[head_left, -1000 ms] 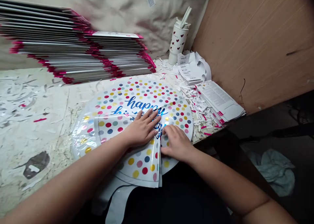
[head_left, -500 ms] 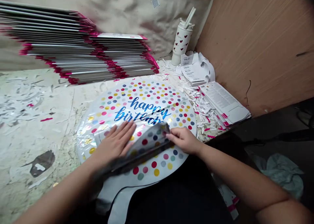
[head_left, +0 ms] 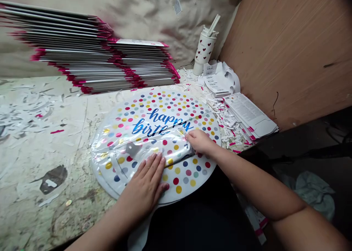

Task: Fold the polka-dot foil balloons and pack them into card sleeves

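Observation:
A stack of flat round foil balloons [head_left: 154, 108], white with coloured dots and blue "happy birthday" lettering, lies on the worn table at its near edge. The top balloon is folded into a long narrow strip [head_left: 154, 148] across the stack. My left hand [head_left: 147, 183] lies flat with fingers stretched out on the near part of the balloons, just below the strip. At the strip's right end, my right hand [head_left: 199, 141] is closed, pinching the folded foil.
A tall pile of flat cards with pink edges [head_left: 90, 64] stands at the back. A white cup with hearts and a straw [head_left: 204, 47] sits at the back right, next to printed leaflets [head_left: 247, 111] and paper scraps [head_left: 224, 120]. A wooden board [head_left: 288, 49] walls the right side.
The folded balloon has been turned and folded from a wedge pointing toward me into a narrow strip lying crosswise. My left hand slid toward me and now lies flat below it.

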The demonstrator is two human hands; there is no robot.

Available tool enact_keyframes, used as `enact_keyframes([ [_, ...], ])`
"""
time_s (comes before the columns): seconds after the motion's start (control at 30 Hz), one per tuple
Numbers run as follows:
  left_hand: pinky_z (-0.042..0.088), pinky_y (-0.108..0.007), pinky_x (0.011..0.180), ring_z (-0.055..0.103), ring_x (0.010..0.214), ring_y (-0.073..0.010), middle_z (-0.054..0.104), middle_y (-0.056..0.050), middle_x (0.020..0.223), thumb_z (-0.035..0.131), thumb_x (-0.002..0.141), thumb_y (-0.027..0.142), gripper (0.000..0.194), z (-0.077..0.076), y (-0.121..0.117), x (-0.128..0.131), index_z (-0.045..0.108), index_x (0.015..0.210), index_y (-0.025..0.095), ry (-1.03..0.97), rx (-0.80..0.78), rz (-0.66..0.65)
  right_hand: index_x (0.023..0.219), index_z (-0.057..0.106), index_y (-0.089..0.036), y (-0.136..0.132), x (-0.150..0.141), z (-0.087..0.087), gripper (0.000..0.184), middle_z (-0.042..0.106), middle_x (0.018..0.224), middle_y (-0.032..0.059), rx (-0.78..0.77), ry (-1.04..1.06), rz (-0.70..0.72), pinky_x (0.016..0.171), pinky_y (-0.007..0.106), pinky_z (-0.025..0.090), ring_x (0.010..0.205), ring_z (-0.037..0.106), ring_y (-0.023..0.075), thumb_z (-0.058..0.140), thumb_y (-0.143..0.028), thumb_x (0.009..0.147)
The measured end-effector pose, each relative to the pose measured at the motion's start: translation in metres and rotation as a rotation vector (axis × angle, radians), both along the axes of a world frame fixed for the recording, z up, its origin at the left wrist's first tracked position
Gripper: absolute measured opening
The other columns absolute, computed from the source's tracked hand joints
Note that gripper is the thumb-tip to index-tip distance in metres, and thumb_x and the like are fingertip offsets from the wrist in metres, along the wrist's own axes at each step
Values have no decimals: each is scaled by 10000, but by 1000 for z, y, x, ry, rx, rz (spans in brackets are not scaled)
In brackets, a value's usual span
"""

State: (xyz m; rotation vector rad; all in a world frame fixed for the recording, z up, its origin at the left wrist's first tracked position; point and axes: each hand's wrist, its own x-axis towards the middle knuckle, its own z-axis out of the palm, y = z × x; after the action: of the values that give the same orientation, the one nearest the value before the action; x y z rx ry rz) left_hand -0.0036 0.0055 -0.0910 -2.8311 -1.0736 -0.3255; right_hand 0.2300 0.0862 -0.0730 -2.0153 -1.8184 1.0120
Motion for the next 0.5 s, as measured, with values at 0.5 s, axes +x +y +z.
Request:
enact_keyframes([
  [0.5,385,-472,983,420,1242,-322,435,-189,1352,380,870,438,586,0,3,11,433,1305,49,114,-35,177,885,629,-97,-51,-3,1,197,686,904,119,1131,-479,837,929,487,433,934,622,246,432,-107,870],
])
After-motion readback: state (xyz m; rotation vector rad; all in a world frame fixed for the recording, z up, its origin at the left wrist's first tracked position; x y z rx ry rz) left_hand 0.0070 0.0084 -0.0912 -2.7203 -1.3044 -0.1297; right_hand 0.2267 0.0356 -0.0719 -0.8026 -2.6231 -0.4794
